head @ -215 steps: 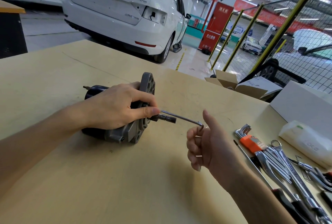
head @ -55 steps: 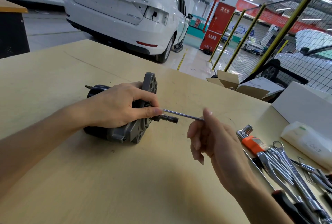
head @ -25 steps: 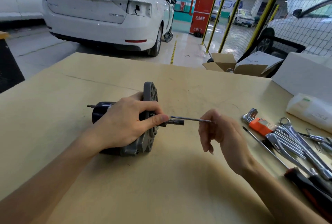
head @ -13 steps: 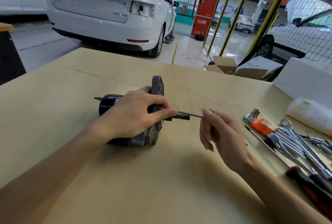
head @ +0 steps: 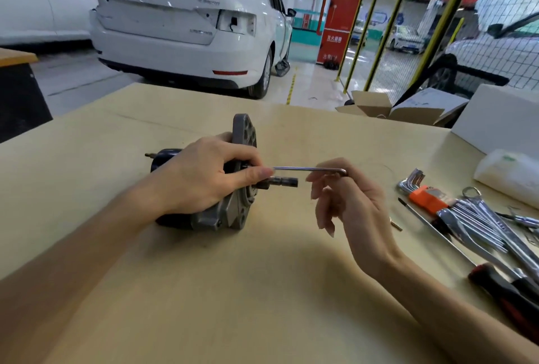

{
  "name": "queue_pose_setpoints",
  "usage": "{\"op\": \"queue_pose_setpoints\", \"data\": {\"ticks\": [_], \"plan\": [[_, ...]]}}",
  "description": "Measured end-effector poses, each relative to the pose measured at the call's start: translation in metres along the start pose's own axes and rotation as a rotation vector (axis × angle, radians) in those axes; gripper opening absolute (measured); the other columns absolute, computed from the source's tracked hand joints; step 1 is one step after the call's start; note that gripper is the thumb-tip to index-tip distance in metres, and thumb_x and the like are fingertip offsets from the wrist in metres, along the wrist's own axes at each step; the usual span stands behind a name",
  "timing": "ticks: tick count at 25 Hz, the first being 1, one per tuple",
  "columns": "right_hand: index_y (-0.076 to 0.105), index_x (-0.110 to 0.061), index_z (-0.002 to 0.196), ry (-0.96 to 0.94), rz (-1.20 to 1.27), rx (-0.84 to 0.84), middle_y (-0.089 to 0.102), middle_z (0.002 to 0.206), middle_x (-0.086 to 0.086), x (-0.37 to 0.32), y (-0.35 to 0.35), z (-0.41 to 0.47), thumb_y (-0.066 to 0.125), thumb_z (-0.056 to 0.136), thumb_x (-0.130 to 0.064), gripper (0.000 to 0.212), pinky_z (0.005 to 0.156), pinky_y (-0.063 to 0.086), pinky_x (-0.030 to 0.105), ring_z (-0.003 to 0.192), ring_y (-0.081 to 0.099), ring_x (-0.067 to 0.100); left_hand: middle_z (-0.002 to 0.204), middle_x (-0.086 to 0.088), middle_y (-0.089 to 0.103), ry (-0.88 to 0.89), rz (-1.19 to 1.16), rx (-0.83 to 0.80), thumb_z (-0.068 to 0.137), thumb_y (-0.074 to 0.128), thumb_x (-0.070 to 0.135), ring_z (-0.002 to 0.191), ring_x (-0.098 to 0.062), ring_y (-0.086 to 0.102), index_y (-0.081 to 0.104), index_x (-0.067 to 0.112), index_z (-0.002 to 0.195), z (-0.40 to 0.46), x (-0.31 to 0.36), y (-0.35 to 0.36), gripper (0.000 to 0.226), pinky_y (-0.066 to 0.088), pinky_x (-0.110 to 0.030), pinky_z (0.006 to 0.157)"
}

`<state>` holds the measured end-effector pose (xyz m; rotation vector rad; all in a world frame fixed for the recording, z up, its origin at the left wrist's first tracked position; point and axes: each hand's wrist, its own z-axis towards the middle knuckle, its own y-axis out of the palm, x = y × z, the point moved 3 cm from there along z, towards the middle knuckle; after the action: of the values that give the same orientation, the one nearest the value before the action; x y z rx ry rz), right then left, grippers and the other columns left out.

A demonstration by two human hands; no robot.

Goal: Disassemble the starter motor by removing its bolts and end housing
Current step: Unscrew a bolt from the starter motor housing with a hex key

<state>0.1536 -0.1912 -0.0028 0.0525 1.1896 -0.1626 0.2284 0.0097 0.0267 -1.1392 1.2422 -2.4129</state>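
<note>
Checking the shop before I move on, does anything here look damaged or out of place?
Yes: the white sedan parked behind the workbench has an empty right tail-light socket, exposing a bare cavity. Nothing on the bench stands out.

I am working with both forearms bare right up to the frame's lower edge, no sleeve showing on either. My left hand (head: 204,177) is wearing no glove, ring or watch. My right hand (head: 350,203) is going equally bare, its fingernails grown long and tapered, without any coloured polish (as far as the blur lets me judge).
</note>
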Motion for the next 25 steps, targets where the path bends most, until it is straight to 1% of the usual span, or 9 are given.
{"op": "queue_pose_setpoints", "data": {"ticks": [5,9,10,12,16,18,21,23,25], "plan": [[0.065,-0.023,0.088,0.004,-0.019,0.059,0.055,0.060,0.002,-0.0007,0.0032,-0.0015,0.033,0.099,0.003,0.043,0.036,0.030,0.024,0.038,0.045,0.020,0.088,0.016,0.055,-0.021,-0.004,-0.010,0.081,0.046,0.070,0.085,-0.004,0.056,0.070,0.045,0.089,-0.0028,0.0005,-0.0005,0.035,0.045,-0.029,0.079],[0.057,-0.019,0.100,0.078,-0.027,0.116,0.053,0.058,-0.001,-0.0012,0.0059,0.0009,0.041,0.103,-0.016,0.017,0.036,0.030,0.023,0.037,0.042,0.017,0.091,0.012,0.057,-0.011,-0.009,-0.014,0.086,0.044,0.069,0.088,-0.007,0.058,0.066,0.054,0.083,-0.0010,-0.0008,-0.0017,0.027,0.049,-0.036,0.084],[0.056,-0.015,0.098,0.105,-0.008,0.137,0.052,0.056,-0.001,-0.0011,0.0055,0.0005,0.044,0.102,-0.022,0.015,0.035,0.029,0.022,0.036,0.041,0.016,0.092,0.012,0.058,-0.003,-0.002,-0.012,0.088,0.045,0.070,0.088,-0.007,0.059,0.065,0.055,0.083,-0.0016,-0.0016,-0.0013,0.026,0.049,-0.037,0.084],[0.056,-0.011,0.087,0.177,0.061,0.159,0.046,0.054,0.000,0.0000,0.0041,-0.0010,0.049,0.100,-0.031,0.025,0.034,0.028,0.023,0.037,0.038,0.015,0.093,0.012,0.058,0.002,-0.002,-0.013,0.087,0.046,0.069,0.089,-0.007,0.059,0.066,0.053,0.086,-0.0021,-0.0025,-0.0010,0.026,0.050,-0.038,0.084],[0.051,-0.017,0.060,0.395,0.220,0.118,0.031,0.049,0.000,0.0021,0.0037,-0.0027,0.052,0.097,-0.041,0.044,0.038,0.015,0.023,0.038,0.026,0.012,0.092,0.012,0.058,-0.004,-0.023,0.004,0.083,0.048,0.068,0.089,-0.007,0.059,0.069,0.051,0.088,-0.0018,0.0004,-0.0004,0.027,0.050,-0.037,0.084],[0.051,-0.017,0.059,0.416,0.297,0.077,0.028,0.049,-0.002,0.0026,0.0040,-0.0027,0.050,0.095,-0.035,0.040,0.042,0.009,0.027,0.040,0.022,0.012,0.092,0.013,0.057,0.002,-0.024,0.013,0.083,0.049,0.069,0.090,-0.007,0.060,0.069,0.050,0.089,-0.0020,0.0015,-0.0005,0.028,0.049,-0.035,0.084],[0.053,-0.013,0.067,0.317,0.390,-0.015,0.032,0.053,0.001,-0.0035,0.0027,0.0003,0.046,0.082,-0.028,0.023,0.042,0.011,0.027,0.040,0.025,0.015,0.091,0.014,0.057,0.003,-0.027,0.008,0.082,0.048,0.069,0.089,-0.008,0.059,0.069,0.051,0.088,-0.0018,0.0007,-0.0012,0.028,0.050,-0.036,0.083],[0.052,-0.014,0.065,0.309,0.418,-0.079,0.033,0.053,0.001,-0.0061,0.0011,0.0007,0.048,0.086,-0.041,0.035,0.040,0.015,0.025,0.038,0.028,0.015,0.091,0.015,0.056,0.000,-0.030,0.008,0.082,0.049,0.069,0.089,-0.007,0.059,0.069,0.051,0.088,-0.0018,0.0002,-0.0004,0.029,0.050,-0.034,0.082],[0.040,-0.015,0.058,0.342,0.349,-0.110,0.026,0.049,0.000,-0.0052,0.0005,0.0003,0.050,0.089,-0.056,0.053,0.039,0.017,0.026,0.039,0.023,0.014,0.092,0.015,0.055,0.006,-0.025,0.015,0.082,0.048,0.070,0.089,-0.007,0.059,0.069,0.051,0.087,-0.0020,0.0004,-0.0002,0.028,0.048,-0.031,0.081]]}}
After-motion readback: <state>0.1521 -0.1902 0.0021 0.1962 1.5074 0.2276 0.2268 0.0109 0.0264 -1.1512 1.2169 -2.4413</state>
